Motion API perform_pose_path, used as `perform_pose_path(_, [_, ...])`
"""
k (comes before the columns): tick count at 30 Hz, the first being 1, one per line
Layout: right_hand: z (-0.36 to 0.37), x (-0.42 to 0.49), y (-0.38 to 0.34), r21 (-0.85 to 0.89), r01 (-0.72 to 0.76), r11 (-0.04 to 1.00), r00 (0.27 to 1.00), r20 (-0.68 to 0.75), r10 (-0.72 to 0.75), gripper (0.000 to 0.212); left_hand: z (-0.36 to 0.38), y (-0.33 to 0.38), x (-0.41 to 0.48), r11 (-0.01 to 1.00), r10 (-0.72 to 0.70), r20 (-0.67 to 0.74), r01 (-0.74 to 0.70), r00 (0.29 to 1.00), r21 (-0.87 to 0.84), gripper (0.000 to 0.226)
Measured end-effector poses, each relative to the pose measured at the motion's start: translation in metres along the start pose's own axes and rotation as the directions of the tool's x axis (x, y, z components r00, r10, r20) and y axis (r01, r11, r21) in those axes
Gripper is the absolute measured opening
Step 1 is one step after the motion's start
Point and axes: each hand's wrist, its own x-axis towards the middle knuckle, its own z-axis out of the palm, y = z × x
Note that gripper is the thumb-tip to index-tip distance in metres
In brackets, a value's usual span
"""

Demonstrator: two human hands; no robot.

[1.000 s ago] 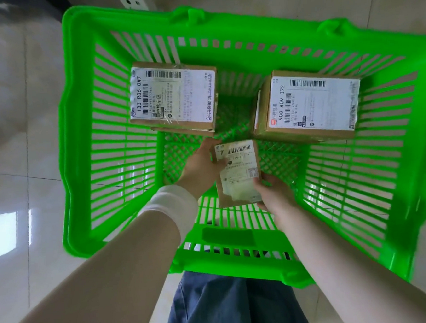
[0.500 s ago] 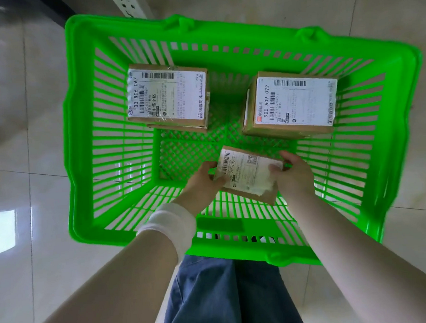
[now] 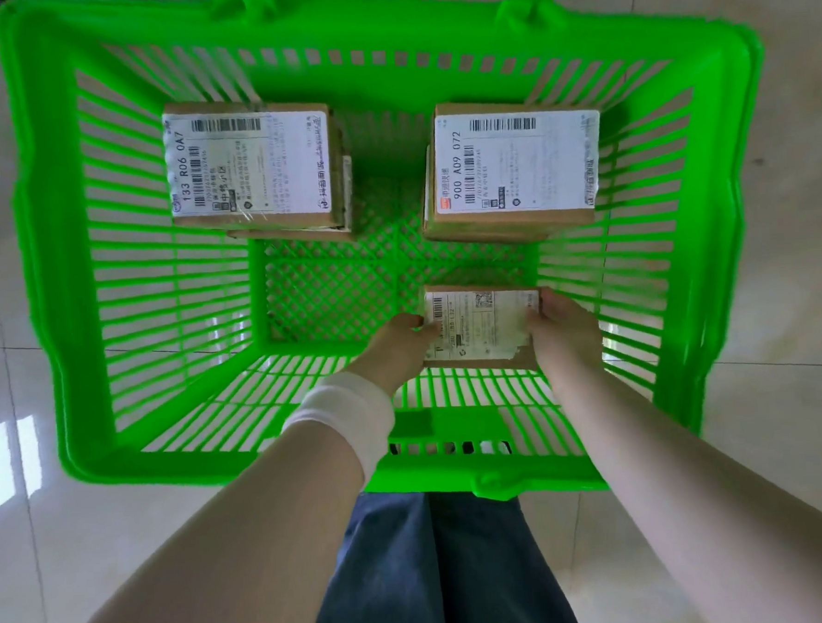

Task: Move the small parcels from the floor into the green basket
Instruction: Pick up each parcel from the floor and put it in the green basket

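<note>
A green slatted plastic basket (image 3: pixel 61 284) stands on the floor below me. Inside it, a small brown cardboard parcel (image 3: pixel 479 324) with a white label lies flat low at the near right of the basket bottom. My left hand (image 3: pixel 397 348) grips its left end and my right hand (image 3: pixel 561 328) grips its right end. Two larger labelled parcels rest further back: one at the far left (image 3: pixel 251 167), on top of another box, and one at the far right (image 3: pixel 511 168).
Glossy beige floor tiles (image 3: pixel 19 552) surround the basket. My legs in blue trousers (image 3: pixel 434 570) stand against the near rim. A white band (image 3: pixel 345 411) wraps my left wrist. The basket's left and middle bottom mesh (image 3: pixel 330 287) is bare.
Both hands turned the small parcel from upright to level and carried it right and down toward the basket's near right bottom. The view has moved closer to the basket.
</note>
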Motion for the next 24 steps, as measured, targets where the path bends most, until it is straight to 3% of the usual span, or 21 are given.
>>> perform_pose_path(4, [-0.002,0.001,0.004,0.032,0.005,0.999,1.0,0.023,-0.005,0.034,0.004,-0.003,0.003,1.0,-0.018,-0.011,0.018,1.0,0.018,0.047])
perform_pose_path(8, [-0.001,-0.001,0.009,-0.052,0.041,0.998,0.997,0.064,-0.038,0.03,0.005,-0.002,-0.001,1.0,-0.026,0.005,0.026,1.0,0.017,0.051])
perform_pose_path(12, [-0.011,-0.022,-0.006,-0.03,0.002,1.0,0.995,0.096,0.0,0.062,0.007,0.004,-0.019,0.98,-0.089,-0.127,0.109,0.988,0.166,0.064])
perform_pose_path(15, [-0.028,-0.053,-0.024,0.013,0.027,1.0,0.997,0.07,-0.028,0.068,0.016,0.021,-0.064,0.973,-0.119,-0.228,0.159,0.966,0.168,0.066])
perform_pose_path(21, [-0.111,-0.172,-0.076,0.311,0.014,0.95,0.996,0.085,-0.043,0.06,0.038,0.068,-0.22,0.989,0.075,-0.233,-0.042,0.97,0.141,0.057])
perform_pose_path(24, [-0.165,-0.227,-0.091,0.453,0.008,0.891,0.997,0.068,-0.043,0.056,0.049,0.095,-0.301,0.971,0.208,-0.233,-0.172,0.95,0.163,0.039])
